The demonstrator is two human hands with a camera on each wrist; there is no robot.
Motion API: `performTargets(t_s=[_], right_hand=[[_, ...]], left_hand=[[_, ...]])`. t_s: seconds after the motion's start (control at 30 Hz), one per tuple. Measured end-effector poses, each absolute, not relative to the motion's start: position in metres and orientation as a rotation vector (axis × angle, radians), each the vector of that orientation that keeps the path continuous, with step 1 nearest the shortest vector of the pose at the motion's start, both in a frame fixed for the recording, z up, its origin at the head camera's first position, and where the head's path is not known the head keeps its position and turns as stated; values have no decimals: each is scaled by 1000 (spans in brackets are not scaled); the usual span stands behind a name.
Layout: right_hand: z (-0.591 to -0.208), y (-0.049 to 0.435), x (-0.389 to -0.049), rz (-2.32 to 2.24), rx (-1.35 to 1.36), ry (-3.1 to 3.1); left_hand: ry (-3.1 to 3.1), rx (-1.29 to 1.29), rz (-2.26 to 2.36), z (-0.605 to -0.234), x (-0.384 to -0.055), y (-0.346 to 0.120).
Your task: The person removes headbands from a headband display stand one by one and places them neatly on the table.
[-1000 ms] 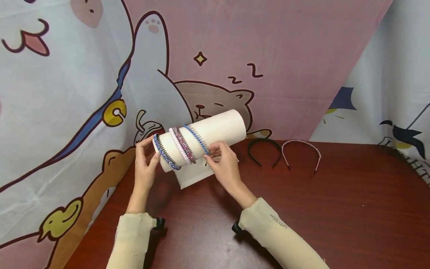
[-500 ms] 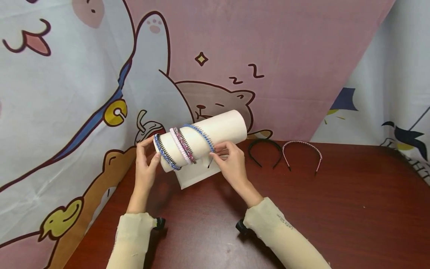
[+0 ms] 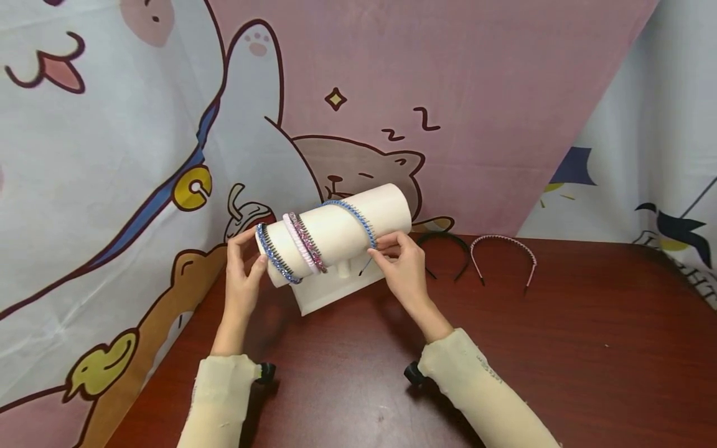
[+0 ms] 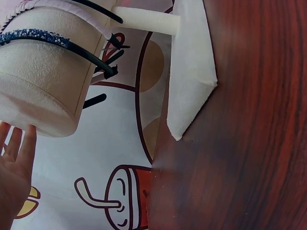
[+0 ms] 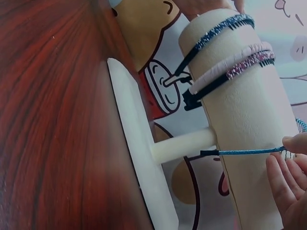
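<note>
A white headband display stand (image 3: 381,208), a padded roll on a post and flat base, stands tilted across the table. My left hand (image 3: 243,286) rests against its left end, fingertips straight against the end face in the left wrist view. Beside it a glittery dark-blue headband (image 3: 271,258) circles the roll. Further along, a pale pink headband (image 3: 300,242) and a glittery pink headband (image 3: 308,239) sit together. My right hand (image 3: 403,270) pinches a bright blue toothed headband (image 3: 355,214) between thumb and fingers; it loops over the roll, its black tip hanging below.
To the right, a black headband (image 3: 462,246) and a pink beaded headband (image 3: 504,236) lie on the dark red wooden table (image 3: 532,348). A cartoon-print cloth (image 3: 476,93) hangs behind and to the left, close to the stand's end.
My right hand has slid the bright blue headband rightward along the roll, away from the pink pair. The left hand has stayed at the roll's left end, and the stand has not moved.
</note>
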State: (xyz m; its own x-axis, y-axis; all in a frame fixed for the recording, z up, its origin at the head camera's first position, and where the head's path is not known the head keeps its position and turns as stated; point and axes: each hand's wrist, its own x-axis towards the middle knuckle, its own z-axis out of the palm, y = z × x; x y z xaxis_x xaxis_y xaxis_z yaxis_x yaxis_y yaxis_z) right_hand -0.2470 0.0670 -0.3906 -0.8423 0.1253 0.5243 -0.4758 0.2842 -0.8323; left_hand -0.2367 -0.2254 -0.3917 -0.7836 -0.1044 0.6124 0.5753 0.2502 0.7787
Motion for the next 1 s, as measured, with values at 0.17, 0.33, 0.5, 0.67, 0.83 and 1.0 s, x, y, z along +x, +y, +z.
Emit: performTargets(t_s=[0.17, 0.33, 0.5, 0.67, 0.83, 1.0], right_hand=[[-391, 76, -250, 1609, 275, -2057], [-393, 86, -254, 1602, 255, -2040], [-394, 97, -258, 1631, 207, -2016], [-395, 107, -261, 1665, 167, -2023], [-396, 115, -264, 1677, 122, -2014], [-388, 118, -260, 1708, 91, -2014]], left_hand=[[-1969, -416, -1574, -392, -236, -225], [-1976, -413, -1570, -391, -235, -224], [-1983, -407, -1565, -390, -235, -224], [-1979, -407, -1571, -390, -234, -225], [-1968, -423, -1584, -391, -235, -224], [-1967, -423, -1584, -391, -236, -224]])
